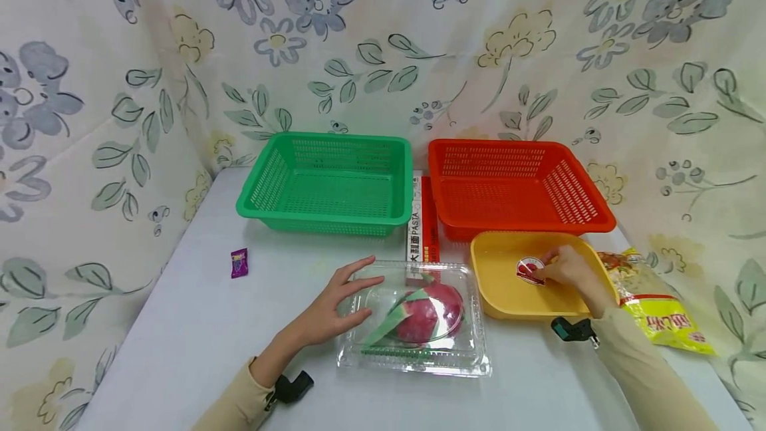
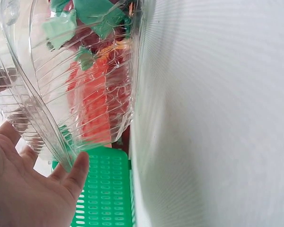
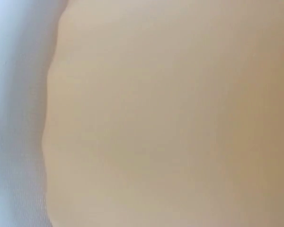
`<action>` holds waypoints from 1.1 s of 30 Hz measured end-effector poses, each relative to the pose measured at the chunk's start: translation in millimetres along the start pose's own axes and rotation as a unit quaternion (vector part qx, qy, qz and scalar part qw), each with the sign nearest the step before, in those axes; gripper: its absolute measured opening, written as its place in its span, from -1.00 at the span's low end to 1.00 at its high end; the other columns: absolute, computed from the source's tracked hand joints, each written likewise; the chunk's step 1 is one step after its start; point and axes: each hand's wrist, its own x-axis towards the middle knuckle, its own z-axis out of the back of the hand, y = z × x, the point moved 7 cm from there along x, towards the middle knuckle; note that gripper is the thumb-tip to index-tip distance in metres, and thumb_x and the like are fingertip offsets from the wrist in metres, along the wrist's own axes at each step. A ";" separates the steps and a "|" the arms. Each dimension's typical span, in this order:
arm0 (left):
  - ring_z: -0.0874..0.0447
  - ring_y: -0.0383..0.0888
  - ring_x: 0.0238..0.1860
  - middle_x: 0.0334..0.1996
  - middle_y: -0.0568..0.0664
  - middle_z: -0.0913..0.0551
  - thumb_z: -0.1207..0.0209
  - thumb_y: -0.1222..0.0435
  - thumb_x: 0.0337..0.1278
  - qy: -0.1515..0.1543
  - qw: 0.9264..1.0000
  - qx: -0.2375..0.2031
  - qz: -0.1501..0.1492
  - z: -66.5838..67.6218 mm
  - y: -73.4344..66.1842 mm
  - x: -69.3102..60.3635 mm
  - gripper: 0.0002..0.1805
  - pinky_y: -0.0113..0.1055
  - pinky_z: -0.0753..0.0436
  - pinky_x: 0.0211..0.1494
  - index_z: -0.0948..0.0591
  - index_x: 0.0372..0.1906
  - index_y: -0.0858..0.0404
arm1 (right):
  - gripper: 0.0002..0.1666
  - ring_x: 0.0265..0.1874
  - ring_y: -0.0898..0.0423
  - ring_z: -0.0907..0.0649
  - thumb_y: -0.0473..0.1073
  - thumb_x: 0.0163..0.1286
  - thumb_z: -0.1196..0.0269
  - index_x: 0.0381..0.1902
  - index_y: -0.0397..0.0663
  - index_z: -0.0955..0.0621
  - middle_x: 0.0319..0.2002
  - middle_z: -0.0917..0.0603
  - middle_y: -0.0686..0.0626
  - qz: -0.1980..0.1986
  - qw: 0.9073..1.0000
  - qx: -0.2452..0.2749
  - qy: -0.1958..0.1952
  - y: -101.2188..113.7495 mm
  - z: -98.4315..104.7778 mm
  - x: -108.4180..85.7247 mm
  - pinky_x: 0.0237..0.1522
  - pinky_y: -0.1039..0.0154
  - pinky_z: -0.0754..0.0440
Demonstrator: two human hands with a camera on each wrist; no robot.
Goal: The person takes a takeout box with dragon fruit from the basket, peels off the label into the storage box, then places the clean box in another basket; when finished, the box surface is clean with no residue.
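Observation:
A clear plastic box with a closed lid holds a dark red fruit with green tips. The left hand lies at the box's left side with its fingers spread; in the left wrist view the left hand is at the edge of the clear box. Inside the yellow tray, the right hand pinches a small red and white round item. A sleeve fills most of the right wrist view, which hides the right hand there.
Behind stand a green basket and a red basket, with a red and white pasta pack between them. A purple packet lies at left. A yellow bag lies right of the tray.

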 end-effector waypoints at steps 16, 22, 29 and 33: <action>-0.03 0.00 0.48 0.53 -0.02 -0.10 -0.26 0.24 0.21 -0.002 1.000 0.003 -0.001 1.2 0.4 -1.8 -0.41 0.28 -0.28 0.29 -0.47 0.37 0.10 | -0.59 -0.48 0.01 -0.50 -0.17 0.20 -0.40 -0.22 -0.46 -0.58 -0.50 -0.61 -0.09 0.014 1.000 0.002 -0.017 -0.3 -2.6 -0.4 -0.49 0.26 -0.44; -0.03 -0.02 0.48 0.53 -0.08 -0.09 -0.27 0.22 0.22 0.003 1.000 0.011 0.006 0.7 -1.3 -0.8 -0.41 0.27 -0.28 0.30 -0.48 0.37 0.08 | -0.58 -0.44 -0.03 -0.51 -0.19 0.16 -0.43 -0.21 -0.48 -0.58 -0.35 -0.63 -0.25 0.020 0.998 -0.007 -0.054 -2.9 -0.4 -2.2 -0.46 0.21 -0.48; -0.04 -0.01 0.49 0.53 -0.04 -0.10 -0.26 0.19 0.25 0.012 0.999 0.031 0.016 1.9 -4.5 -0.7 -0.41 0.27 -0.30 0.30 -0.46 0.39 0.04 | -0.74 -0.41 0.00 -0.54 -0.32 0.21 -0.34 -0.21 -0.45 -0.67 -0.35 -0.68 -0.22 0.087 0.996 -0.033 -0.013 4.5 -9.3 3.3 -0.38 0.21 -0.54; -0.05 -0.01 0.49 0.53 -0.03 -0.11 -0.25 0.15 0.27 0.011 0.999 0.033 0.015 4.1 -6.9 -1.1 -0.42 0.26 -0.29 0.31 -0.46 0.39 0.01 | -0.68 -0.37 -0.06 -0.60 -0.35 0.19 -0.32 -0.14 -0.53 -0.64 -0.29 -0.70 -0.31 0.111 0.993 -0.043 -0.011 11.3 -7.7 3.4 -0.30 0.11 -0.64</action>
